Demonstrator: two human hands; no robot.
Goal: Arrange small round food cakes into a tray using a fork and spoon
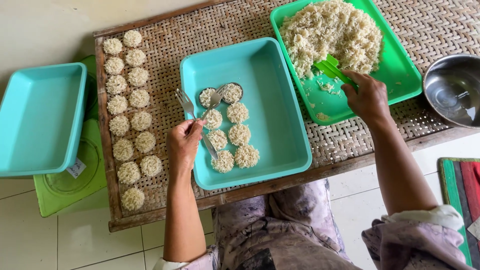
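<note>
1. Fingers of my left hand point(183, 142) are closed around the handles of two metal forks point(200, 112), which cross over the near-left edge of the teal tray point(280, 100) in front of me.
2. One fork's tines point up and left over the woven mat; the other's tines rest on a small round metal mould point(207, 97) packed with rice.
3. Fingers of my right hand point(367, 97) are curled shut on the handle of a green plastic scoop point(331, 69), its blade pushed into the near edge of the loose rice heap point(332, 32).
4. That heap lies in the green tray point(400, 75), at the far right of the woven surface point(440, 25), just beside the teal tray.
5. Inside the teal tray, a second filled mould point(233, 93) sits touching the first, and six round rice cakes point(239, 134) lie in two columns below them, close together.
6. To the left, on the bare mat, more rice cakes point(131, 112) lie in two columns running from far to near.
7. Off the mat's left side, an empty teal tray point(40, 120) rests on a green lid point(65, 190) on the tiled floor.
8. A steel bowl point(452, 90) sits at the right edge, near the green tray.
</note>
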